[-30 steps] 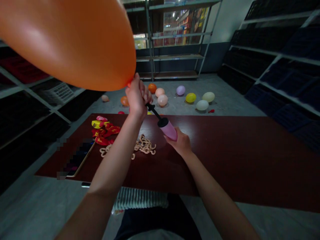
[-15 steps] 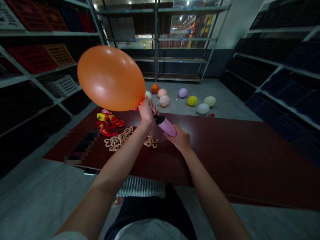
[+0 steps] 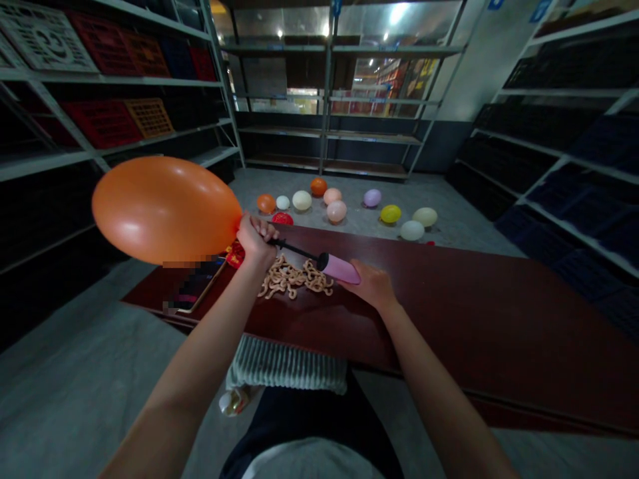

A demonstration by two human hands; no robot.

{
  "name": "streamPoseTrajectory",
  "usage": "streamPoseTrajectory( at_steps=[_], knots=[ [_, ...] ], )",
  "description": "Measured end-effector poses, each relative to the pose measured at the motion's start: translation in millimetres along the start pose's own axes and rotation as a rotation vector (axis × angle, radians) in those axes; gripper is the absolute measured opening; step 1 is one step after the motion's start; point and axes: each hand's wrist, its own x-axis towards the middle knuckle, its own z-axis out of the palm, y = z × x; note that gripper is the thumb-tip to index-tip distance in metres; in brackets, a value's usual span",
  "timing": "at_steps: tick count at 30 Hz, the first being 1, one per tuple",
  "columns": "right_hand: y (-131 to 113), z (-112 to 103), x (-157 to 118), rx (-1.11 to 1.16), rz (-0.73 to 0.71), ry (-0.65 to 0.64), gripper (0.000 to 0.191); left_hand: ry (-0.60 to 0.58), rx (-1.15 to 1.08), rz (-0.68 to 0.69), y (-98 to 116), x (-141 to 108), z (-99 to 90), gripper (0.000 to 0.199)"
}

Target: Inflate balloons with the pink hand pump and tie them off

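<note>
A large inflated orange balloon (image 3: 167, 209) stretches left from my left hand (image 3: 256, 237), whose fingers are closed round its neck and the black nozzle end of a hand pump. The pump's black rod shows between my hands. My right hand (image 3: 372, 285) is wrapped round the pink pump barrel (image 3: 340, 268). Below the pump, a pile of beige curled pieces (image 3: 289, 276) lies on the dark red table (image 3: 449, 299). Red and yellow wrappers (image 3: 234, 254) show partly behind my left hand.
A phone or tablet (image 3: 200, 286), partly blurred out, lies at the table's left. Several balloons (image 3: 336, 211) rest on the floor beyond the table. Shelves with crates (image 3: 100, 53) stand left, more racks behind and right. A ribbed pale cloth (image 3: 289, 364) hangs at the near edge.
The view has shifted. The orange balloon and my left hand have moved left and away from the pink barrel, and the black rod now shows between my hands.
</note>
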Motion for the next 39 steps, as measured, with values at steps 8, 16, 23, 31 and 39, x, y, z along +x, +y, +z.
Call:
streamPoseTrajectory(
  at_steps=[8, 16, 23, 31, 39],
  knots=[
    [1.8, 2.2, -1.2, 0.076, 0.027, 0.036, 0.05, -0.169, 0.052, 0.061, 29.2, -5.4, 33.1, 0.054],
    [10.5, 7.5, -6.0, 0.121, 0.161, 0.149, 0.047, -0.383, 0.142, 0.057, -5.5, -10.3, 100.8, 0.053],
    [14.4, 9.1, -4.4, 0.124, 0.333, 0.179, 0.043, -0.425, 0.223, -0.038, -97.7, -16.4, 111.6, 0.056],
    [5.2, 1.3, 1.6, 0.049, 0.345, 0.248, 0.054, -0.359, 0.172, -0.114, -132.9, -28.2, 85.7, 0.052],
    [-38.6, -19.5, 13.0, -0.173, 0.152, 0.127, 0.049, -0.12, 0.054, -0.164, -130.9, -41.9, 35.3, 0.049]
  ],
)
